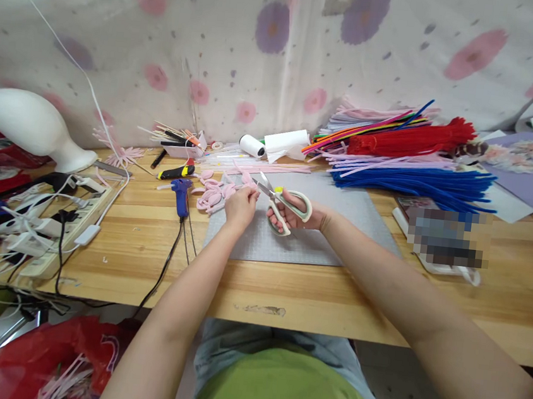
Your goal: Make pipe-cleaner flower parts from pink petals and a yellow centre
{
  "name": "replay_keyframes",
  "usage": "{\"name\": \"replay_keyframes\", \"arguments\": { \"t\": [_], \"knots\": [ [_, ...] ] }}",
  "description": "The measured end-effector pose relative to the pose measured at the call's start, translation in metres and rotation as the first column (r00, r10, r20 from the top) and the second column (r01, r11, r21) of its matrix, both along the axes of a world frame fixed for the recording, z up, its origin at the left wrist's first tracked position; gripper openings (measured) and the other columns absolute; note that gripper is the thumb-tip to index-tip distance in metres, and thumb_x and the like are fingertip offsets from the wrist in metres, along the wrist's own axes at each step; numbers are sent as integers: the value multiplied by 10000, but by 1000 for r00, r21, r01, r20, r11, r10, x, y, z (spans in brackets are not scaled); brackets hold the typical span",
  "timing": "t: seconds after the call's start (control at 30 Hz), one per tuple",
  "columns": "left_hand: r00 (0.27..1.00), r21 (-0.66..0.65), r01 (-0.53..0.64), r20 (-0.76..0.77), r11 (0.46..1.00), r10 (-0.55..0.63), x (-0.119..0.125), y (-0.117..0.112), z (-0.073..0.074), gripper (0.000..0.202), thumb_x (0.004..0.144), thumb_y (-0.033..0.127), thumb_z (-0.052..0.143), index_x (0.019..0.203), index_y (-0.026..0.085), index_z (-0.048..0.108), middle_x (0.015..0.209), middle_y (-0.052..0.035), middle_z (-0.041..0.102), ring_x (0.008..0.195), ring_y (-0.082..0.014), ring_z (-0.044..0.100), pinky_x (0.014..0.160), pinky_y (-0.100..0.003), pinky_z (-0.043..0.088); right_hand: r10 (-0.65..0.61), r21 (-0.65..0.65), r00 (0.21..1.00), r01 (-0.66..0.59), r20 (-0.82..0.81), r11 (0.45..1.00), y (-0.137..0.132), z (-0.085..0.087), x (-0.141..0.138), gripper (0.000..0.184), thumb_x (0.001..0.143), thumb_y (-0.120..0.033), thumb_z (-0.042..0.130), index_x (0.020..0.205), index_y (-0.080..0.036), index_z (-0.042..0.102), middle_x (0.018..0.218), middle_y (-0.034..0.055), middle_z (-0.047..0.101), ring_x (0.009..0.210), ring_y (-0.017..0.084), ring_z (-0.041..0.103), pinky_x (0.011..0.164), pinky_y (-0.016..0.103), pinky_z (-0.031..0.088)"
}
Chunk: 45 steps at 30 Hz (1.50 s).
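Observation:
My right hand grips white-handled scissors over a grey cutting mat; the blades point left toward my left hand. My left hand is closed, pinching a pink pipe cleaner piece at the blade tips. A heap of bent pink pipe cleaner loops lies just left of that hand on the wooden table.
A blue glue gun with its cord lies left of the mat. Bundles of red, blue and pink pipe cleaners are stacked at the back right. A power strip with cables and a white mannequin head stand at left. A red bag sits below.

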<state>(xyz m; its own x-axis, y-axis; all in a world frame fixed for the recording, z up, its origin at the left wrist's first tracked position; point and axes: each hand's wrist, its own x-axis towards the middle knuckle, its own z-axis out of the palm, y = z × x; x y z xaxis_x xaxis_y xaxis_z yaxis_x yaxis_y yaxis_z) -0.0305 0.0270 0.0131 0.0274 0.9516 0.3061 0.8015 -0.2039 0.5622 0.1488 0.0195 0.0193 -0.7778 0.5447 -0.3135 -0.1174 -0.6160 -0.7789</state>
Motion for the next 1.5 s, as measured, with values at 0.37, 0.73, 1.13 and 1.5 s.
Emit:
{"name": "replay_keyframes", "arguments": {
  "t": [0.37,0.73,1.13,1.5],
  "knots": [
    [997,-28,31,65,999,-29,3,0,5,183,787,289,465,716,199,608,754,-44,656,729,-176,569,683,-278,359,-148,53,989,148,5,988,-6,0,-6,563,774,-647,356,672,-131,556,448,-35,407,365,58,335,365,184,293],
    [600,-317,177,785,932,153,-4,0,-13,143,706,273,579,686,133,593,726,-49,657,695,-136,611,707,-270,441,-706,743,467,143,532,654,12,28,52,399,660,-550,602,680,-160,520,590,40,554,507,132,511,484,255,390],
    [523,-425,439,837,792,160,6,-13,14,158,702,257,626,765,113,611,828,-74,667,686,-143,640,672,-292,482,-872,803,-23,-379,489,460,13,-9,97,245,647,-271,635,872,-177,612,940,155,618,920,324,563,763,441,439],
    [591,-420,596,807,685,-19,16,-21,15,334,603,388,701,773,105,651,748,-74,678,675,-148,631,651,-290,480,-621,301,784,593,-4,747,-16,-3,-8,452,543,-221,744,943,-188,536,831,34,678,654,119,614,654,281,485]
  ]
}}
